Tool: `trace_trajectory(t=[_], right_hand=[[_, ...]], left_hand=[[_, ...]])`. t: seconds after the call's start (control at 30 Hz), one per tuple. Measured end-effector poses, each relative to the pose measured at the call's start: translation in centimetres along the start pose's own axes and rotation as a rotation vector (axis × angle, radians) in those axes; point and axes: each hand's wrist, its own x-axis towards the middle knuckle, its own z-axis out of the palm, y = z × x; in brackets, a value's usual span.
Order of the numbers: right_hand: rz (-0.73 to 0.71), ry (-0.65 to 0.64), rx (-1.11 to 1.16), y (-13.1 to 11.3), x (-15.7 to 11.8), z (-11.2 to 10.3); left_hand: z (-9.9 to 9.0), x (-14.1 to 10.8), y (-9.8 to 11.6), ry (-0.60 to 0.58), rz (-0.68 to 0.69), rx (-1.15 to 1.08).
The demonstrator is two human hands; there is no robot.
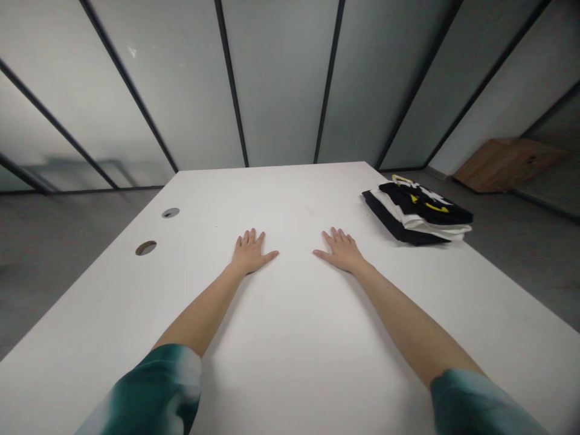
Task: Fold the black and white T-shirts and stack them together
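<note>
My left hand (251,252) lies palm down on the white table (290,326), its fingers spread and holding nothing. To its right, with a gap between them, my right hand (342,251) also rests flat on the table with fingers apart. A stack of folded black and white clothes (419,211) sits near the table's right edge, beyond my right hand and not touching it. The top piece is black with white and yellow markings.
Two round holes, one with a grey cover (171,212) and one uncovered (145,248), are at the table's left. Frosted glass panels (281,84) stand behind the far edge. A brown wooden object (507,163) is on the floor at the right.
</note>
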Motion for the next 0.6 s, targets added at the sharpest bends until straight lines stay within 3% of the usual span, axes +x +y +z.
trace_trajectory(t=[0.6], right_hand=[[-0.006, 0.015, 0.027, 0.12, 0.28, 0.21]], left_hand=[[0.11, 0.09, -0.2, 0.006, -0.008, 0.019]])
